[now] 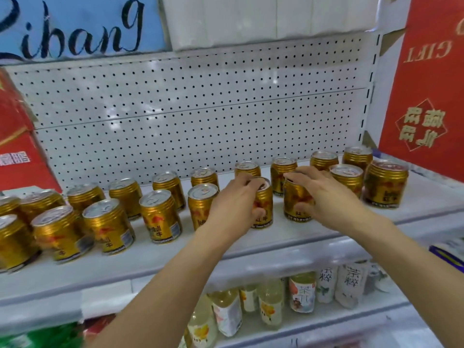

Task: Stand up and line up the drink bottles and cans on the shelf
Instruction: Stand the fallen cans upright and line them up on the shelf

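Several gold drink cans stand upright in two rough rows along the white shelf (313, 232). My left hand (233, 207) grips one front-row can (263, 197) from its left side, thumb low on the label and fingers over the rim. My right hand (324, 197) holds the neighbouring can (295, 199) just to the right, fingers curled over its top. Both cans stand on the shelf, close together. Other cans flank them, such as one (200, 204) to the left and one (386, 183) at the far right.
A white pegboard (195, 104) backs the shelf. Red cartons stand at the left end (20, 151) and the right end (426, 84). On the shelf below stand several tea bottles (301, 292). White packs (263, 18) sit above.
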`<state>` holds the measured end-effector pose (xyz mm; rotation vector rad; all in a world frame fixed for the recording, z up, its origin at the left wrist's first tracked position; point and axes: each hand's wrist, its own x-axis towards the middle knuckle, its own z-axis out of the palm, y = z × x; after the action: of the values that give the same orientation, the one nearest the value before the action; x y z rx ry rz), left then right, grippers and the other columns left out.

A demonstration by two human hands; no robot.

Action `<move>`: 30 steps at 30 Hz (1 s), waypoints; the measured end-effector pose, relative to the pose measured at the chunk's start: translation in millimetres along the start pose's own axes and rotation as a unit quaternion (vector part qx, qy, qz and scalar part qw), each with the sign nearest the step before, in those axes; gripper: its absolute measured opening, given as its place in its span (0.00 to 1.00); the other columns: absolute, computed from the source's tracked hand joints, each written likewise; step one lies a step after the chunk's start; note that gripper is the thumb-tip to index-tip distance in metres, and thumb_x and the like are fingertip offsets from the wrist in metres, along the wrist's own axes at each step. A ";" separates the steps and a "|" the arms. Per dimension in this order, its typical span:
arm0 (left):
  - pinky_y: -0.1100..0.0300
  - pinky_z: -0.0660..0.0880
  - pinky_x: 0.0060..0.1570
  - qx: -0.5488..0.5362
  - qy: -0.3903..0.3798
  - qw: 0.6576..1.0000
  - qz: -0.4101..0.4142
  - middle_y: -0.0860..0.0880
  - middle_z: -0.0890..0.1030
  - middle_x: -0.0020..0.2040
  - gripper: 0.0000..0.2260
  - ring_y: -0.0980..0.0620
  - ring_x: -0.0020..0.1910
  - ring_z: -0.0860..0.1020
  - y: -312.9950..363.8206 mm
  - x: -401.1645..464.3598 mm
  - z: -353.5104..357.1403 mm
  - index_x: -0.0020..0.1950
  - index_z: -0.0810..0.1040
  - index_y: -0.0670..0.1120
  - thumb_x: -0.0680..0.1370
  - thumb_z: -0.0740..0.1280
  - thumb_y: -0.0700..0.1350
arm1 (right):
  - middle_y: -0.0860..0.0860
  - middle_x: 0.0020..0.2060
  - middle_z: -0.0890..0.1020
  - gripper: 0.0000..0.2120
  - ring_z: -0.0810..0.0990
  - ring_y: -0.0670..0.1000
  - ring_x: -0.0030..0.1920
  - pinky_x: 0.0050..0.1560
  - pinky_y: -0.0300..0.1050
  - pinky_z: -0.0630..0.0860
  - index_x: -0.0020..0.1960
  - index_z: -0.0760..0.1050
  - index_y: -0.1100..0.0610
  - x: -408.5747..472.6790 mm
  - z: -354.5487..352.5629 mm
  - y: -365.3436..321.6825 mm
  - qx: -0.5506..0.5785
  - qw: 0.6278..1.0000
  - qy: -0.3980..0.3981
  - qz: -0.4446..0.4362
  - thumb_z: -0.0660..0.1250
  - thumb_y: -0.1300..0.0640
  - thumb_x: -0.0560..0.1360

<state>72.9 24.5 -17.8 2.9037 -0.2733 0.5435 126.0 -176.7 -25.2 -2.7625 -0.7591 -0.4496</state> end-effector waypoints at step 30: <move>0.52 0.63 0.69 -0.062 0.144 0.969 -0.193 0.47 0.54 0.78 0.37 0.45 0.76 0.56 -113.8 -86.9 -27.4 0.79 0.54 0.53 0.75 0.69 0.57 | 0.47 0.77 0.55 0.31 0.53 0.52 0.75 0.69 0.52 0.64 0.77 0.56 0.43 28.8 25.0 -146.6 0.060 0.982 0.034 -0.175 0.64 0.43 0.77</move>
<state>7.9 153.0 -40.5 2.6104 0.2813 0.8280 77.8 -33.4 -16.3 -2.4911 -1.2196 -0.5395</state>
